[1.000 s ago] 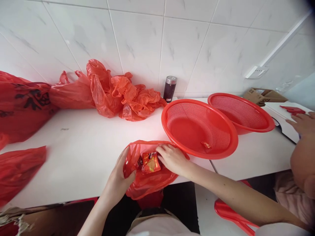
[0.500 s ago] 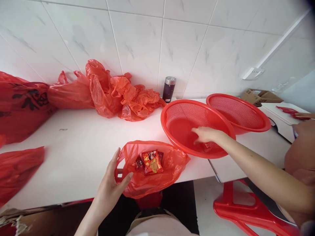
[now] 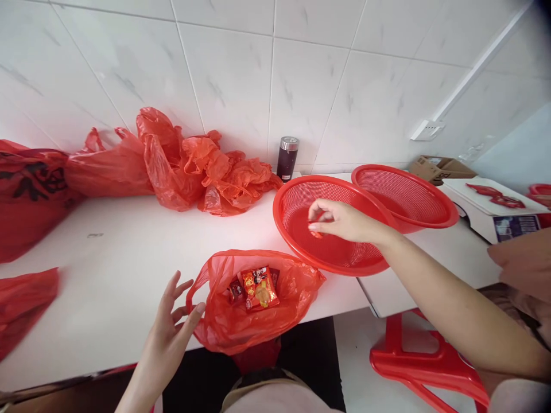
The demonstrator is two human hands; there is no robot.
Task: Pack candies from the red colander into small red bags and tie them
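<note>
My left hand (image 3: 166,327) is at the left end of a red plastic bag (image 3: 297,298), its fingers spread and the thumb against the bag's rim by the handle. The bag's mouth is wide open. Inside lie a red snack packet (image 3: 260,288) with yellow printing and darker red packets, one of them a small packet (image 3: 235,290) at its left. Over the front red perforated basket (image 3: 286,244), my right hand (image 3: 333,219) is pinched on a small red packet (image 3: 316,234), mostly hidden by the fingers.
Crumpled red bags (image 3: 172,166) line the tiled wall beside a dark flask (image 3: 287,158). A second red basket (image 3: 404,192) overlaps the first. Further right are a cardboard box (image 3: 439,167), a white scale (image 3: 471,198) with red packets, and another person's body (image 3: 523,269). A red stool (image 3: 426,367) stands below.
My right hand has risen from the basket's bottom and closed on a small red packet. My left hand has shifted slightly left. At right, the other person's hand has left the scale.
</note>
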